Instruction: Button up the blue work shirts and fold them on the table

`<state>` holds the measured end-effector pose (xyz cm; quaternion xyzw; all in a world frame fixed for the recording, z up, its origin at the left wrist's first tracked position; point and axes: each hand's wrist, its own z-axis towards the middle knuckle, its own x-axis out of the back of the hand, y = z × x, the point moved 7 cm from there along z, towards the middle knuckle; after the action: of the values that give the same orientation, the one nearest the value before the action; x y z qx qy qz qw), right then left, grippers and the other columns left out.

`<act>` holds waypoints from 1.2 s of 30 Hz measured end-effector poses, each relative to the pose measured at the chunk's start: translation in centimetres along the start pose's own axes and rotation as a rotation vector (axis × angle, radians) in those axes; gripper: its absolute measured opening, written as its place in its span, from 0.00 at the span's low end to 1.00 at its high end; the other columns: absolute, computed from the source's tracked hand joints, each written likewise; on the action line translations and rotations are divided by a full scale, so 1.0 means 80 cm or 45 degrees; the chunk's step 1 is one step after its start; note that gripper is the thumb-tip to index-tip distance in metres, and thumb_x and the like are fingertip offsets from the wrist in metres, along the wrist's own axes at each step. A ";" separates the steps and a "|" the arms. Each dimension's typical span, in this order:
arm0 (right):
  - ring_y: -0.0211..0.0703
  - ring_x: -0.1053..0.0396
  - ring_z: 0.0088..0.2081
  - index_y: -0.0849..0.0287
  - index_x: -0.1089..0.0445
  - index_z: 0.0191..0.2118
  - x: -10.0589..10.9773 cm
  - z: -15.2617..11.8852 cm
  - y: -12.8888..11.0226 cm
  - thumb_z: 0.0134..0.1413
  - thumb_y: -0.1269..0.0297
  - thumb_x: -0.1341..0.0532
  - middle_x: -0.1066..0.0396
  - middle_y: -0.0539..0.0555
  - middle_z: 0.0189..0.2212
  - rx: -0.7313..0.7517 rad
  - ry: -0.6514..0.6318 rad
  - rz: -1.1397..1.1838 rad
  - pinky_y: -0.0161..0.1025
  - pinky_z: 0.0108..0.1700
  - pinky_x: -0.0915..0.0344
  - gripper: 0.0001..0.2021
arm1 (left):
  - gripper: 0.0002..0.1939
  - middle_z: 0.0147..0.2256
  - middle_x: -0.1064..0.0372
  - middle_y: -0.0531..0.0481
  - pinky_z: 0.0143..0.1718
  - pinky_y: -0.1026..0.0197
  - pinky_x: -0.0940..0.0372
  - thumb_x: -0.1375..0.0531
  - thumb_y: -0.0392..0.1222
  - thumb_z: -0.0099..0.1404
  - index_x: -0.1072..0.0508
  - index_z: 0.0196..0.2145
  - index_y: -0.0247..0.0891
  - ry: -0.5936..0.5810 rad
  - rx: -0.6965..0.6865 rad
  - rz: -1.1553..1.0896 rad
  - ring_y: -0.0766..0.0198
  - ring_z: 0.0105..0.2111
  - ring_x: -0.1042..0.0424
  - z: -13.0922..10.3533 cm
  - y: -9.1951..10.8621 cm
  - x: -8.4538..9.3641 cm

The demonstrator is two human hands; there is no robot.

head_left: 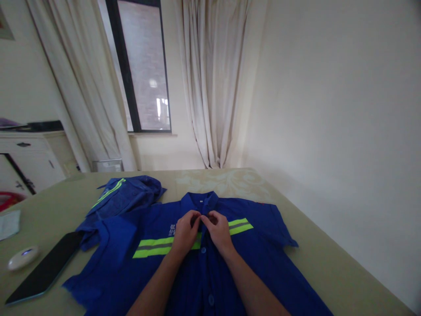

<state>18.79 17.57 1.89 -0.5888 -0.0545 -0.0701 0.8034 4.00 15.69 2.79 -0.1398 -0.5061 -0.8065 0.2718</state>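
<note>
**Pinching the placket of a blue work shirt just below its collar**

Taking the blue shirt (210, 263) as our landmark, we see it lying face up and spread flat on the beige bed cover (329, 263), collar pointing away from us toward the window (144, 66). Our left hand (184, 232) and right hand (219, 231) meet at its centre line, just below the collar (200, 200) and level with the yellow-green reflective stripe (154, 246). Both sets of fingers (194, 218) are curled nearly closed, tips touching the front edges of the cloth where they overlap. They seem to pinch the placket at a top button; the button itself is hidden under the fingertips, so we cannot tell whether it is through its hole.

We judge the shirt light, soft and limp. It will bunch or slide if dragged, so the doubled placket edge is the firmest place to hold. Two buttons (203, 250) show lower on the front, nearer to us than the hands.

Left of the shirt, partly touching its sleeve, lies a second crumpled blue garment (125, 195). Further left rest a dark tablet (46, 267) and a small white oval device (23, 257).
</note>
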 end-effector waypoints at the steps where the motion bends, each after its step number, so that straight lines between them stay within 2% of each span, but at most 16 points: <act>1: 0.39 0.39 0.24 0.57 0.32 0.24 0.003 0.001 -0.001 0.52 0.52 0.36 0.36 0.46 0.20 0.027 0.047 -0.019 0.34 0.27 0.44 0.15 | 0.09 0.33 0.22 0.51 0.38 0.60 0.33 0.45 0.45 0.69 0.26 0.37 0.42 0.019 0.000 -0.001 0.60 0.34 0.24 0.000 -0.001 0.001; 5: 0.39 0.40 0.25 0.57 0.33 0.25 0.006 0.004 0.007 0.53 0.55 0.38 0.38 0.46 0.21 0.048 0.084 0.002 0.35 0.28 0.44 0.13 | 0.09 0.33 0.23 0.51 0.38 0.59 0.33 0.45 0.46 0.70 0.27 0.37 0.42 0.101 0.007 0.007 0.59 0.34 0.24 0.000 -0.003 0.007; 11: 0.42 0.34 0.28 0.58 0.28 0.31 0.002 0.002 0.009 0.53 0.58 0.40 0.30 0.50 0.26 0.138 0.055 -0.081 0.36 0.31 0.39 0.09 | 0.08 0.36 0.25 0.50 0.41 0.58 0.33 0.44 0.45 0.71 0.27 0.39 0.42 0.116 -0.069 0.057 0.58 0.37 0.25 -0.003 0.006 0.006; 17: 0.41 0.33 0.25 0.57 0.28 0.35 0.004 -0.009 -0.004 0.52 0.63 0.39 0.29 0.48 0.24 0.163 0.177 -0.261 0.35 0.30 0.38 0.06 | 0.08 0.37 0.28 0.50 0.45 0.57 0.34 0.46 0.40 0.73 0.27 0.40 0.43 0.041 -0.303 0.201 0.58 0.41 0.28 -0.009 0.026 -0.003; 22: 0.41 0.31 0.26 0.57 0.25 0.37 -0.001 -0.013 -0.011 0.52 0.65 0.40 0.28 0.50 0.26 0.209 0.130 -0.297 0.35 0.31 0.36 0.07 | 0.07 0.38 0.28 0.49 0.45 0.57 0.34 0.46 0.38 0.73 0.28 0.40 0.42 0.085 -0.401 0.292 0.57 0.41 0.29 -0.012 0.033 0.001; 27: 0.41 0.31 0.26 0.59 0.23 0.38 -0.007 -0.011 -0.007 0.52 0.66 0.40 0.27 0.52 0.27 0.221 0.076 -0.270 0.36 0.31 0.35 0.10 | 0.07 0.36 0.28 0.49 0.43 0.54 0.35 0.46 0.37 0.73 0.28 0.37 0.42 0.204 -0.390 0.424 0.55 0.38 0.31 -0.011 0.035 0.009; 30: 0.41 0.31 0.26 0.60 0.22 0.39 -0.008 -0.012 -0.010 0.51 0.67 0.40 0.27 0.52 0.27 0.235 0.057 -0.265 0.36 0.31 0.34 0.12 | 0.08 0.35 0.28 0.49 0.42 0.55 0.35 0.46 0.37 0.72 0.28 0.37 0.43 0.193 -0.398 0.453 0.55 0.37 0.31 -0.011 0.037 0.008; 33: 0.41 0.30 0.26 0.61 0.22 0.42 -0.009 -0.012 -0.011 0.50 0.66 0.40 0.26 0.52 0.28 0.213 0.016 -0.213 0.36 0.31 0.33 0.13 | 0.10 0.35 0.28 0.49 0.42 0.56 0.34 0.47 0.37 0.72 0.26 0.38 0.44 0.114 -0.381 0.313 0.56 0.37 0.30 -0.010 0.034 0.004; 36: 0.41 0.30 0.23 0.60 0.22 0.43 -0.013 -0.010 -0.006 0.58 0.59 0.40 0.26 0.51 0.25 0.124 -0.081 -0.077 0.35 0.26 0.35 0.14 | 0.10 0.37 0.26 0.48 0.44 0.55 0.34 0.46 0.39 0.71 0.25 0.39 0.44 0.103 -0.211 0.100 0.56 0.39 0.28 -0.007 0.019 0.006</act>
<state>17.71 16.70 1.92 -0.5490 -0.1010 -0.0726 0.8265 4.51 14.56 3.89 -0.1488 -0.4202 -0.8393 0.3111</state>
